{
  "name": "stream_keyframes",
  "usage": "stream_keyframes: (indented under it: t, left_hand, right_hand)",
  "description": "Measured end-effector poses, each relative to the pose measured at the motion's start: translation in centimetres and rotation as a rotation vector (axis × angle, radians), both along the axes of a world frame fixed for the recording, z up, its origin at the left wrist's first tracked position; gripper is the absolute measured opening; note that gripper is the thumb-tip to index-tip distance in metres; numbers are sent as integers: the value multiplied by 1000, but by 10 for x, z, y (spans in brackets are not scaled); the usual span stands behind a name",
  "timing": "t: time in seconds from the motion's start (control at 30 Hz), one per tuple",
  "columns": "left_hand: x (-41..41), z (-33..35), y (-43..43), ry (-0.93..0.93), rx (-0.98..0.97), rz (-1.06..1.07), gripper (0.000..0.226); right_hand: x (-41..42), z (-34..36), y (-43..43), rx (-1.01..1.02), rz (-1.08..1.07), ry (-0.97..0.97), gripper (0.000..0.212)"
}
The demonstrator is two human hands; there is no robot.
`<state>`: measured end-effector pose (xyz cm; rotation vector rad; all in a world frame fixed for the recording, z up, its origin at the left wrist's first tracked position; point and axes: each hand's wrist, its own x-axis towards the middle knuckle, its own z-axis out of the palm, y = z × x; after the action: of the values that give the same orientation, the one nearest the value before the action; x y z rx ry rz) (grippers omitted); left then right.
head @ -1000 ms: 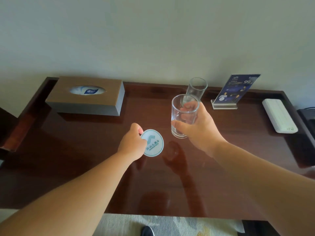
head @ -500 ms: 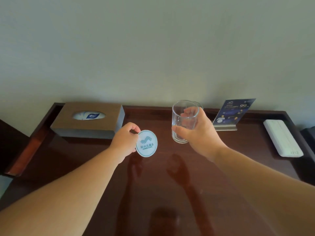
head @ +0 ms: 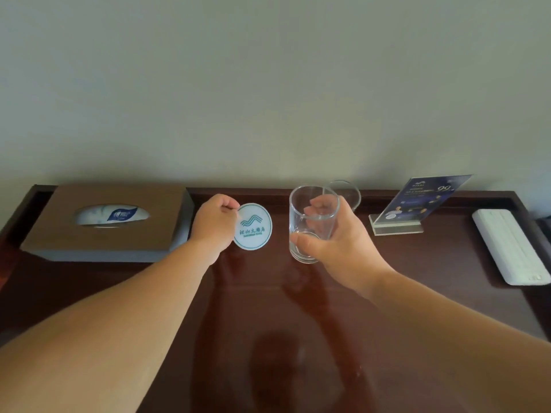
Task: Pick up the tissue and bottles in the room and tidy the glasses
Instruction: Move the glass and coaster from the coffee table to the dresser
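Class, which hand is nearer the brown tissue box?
Left. The left hand sits just right of the brown tissue box; the right hand, gripping a clear glass, is farther right.

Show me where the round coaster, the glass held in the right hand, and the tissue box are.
round coaster [head: 253,231]: head view, on its printed face.
held glass [head: 302,225]: head view, on its clear side wall.
tissue box [head: 59,231]: head view, on its brown top panel.
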<state>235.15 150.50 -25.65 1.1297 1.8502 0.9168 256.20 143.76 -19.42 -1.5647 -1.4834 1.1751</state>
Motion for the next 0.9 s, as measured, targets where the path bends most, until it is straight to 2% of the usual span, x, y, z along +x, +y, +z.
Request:
stream_keyframes:
  t: [0.2, 0.27, 0.47, 0.57, 0.9]
  left_hand:
    - [-6, -18, 20, -12, -49, 25, 19]
    - [-8, -23, 18, 19, -56, -30, 19]
    - [-8, -24, -2, 559, 16, -359, 60]
    - [-6, -27, -10, 721, 28, -462, 79]
    - [7, -33, -10, 702, 85, -490, 75]
  right_hand:
    - [-7, -7, 12, -11, -37, 15, 55]
    - [-10, -8, 16, -10, -37, 26, 55]
    - [-15, -9, 22, 1, -25, 30, 55]
    - [-17, -10, 23, -1, -23, 31, 54]
    - [-17, -14, 24, -3, -39, 36, 53]
